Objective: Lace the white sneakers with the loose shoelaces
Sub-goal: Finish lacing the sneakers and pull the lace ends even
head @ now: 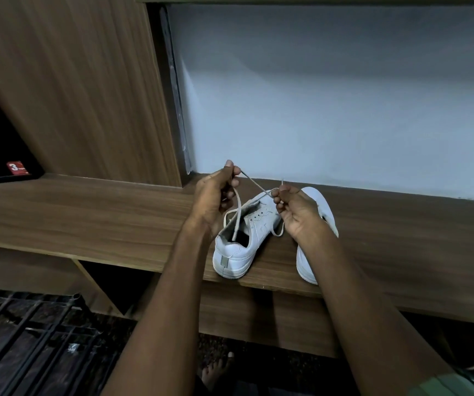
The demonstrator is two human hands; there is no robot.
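Lace: shoelace (238, 208) strung between both hands above the left sneaker (244, 235), one stretch drooping into the shoe's opening, another running taut from the raised hand across to the eyelet area.
Left sneaker: upright on the wooden shelf (87, 212), heel toward the camera at the shelf's front edge, tongue up, upper eyelets bare.
Right sneaker: second sneaker (312, 224) just beside it to the right, largely hidden behind the forearm; laced or not, cannot tell.
Left hand: left hand (215, 192) lifted above the shoe's left side, fingers curled, pinching the lace near its top.
Right hand: right hand (292, 207) over the toe side, fingertips pinching a lace end with the tip poking up.
Step in hand: probably threading, with slack drawn up after a pass through a lower eyelet.
Next move: likely needs the pinched tip aimed at the next free eyelet and both sides kept even; risk of a twisted lace.
Containers: shoe opening holding only a hanging length of lace; open compartment below the shelf too dark to read.
Surroundings: pale wall behind, wooden panel to the left, dark metal rack at lower left.
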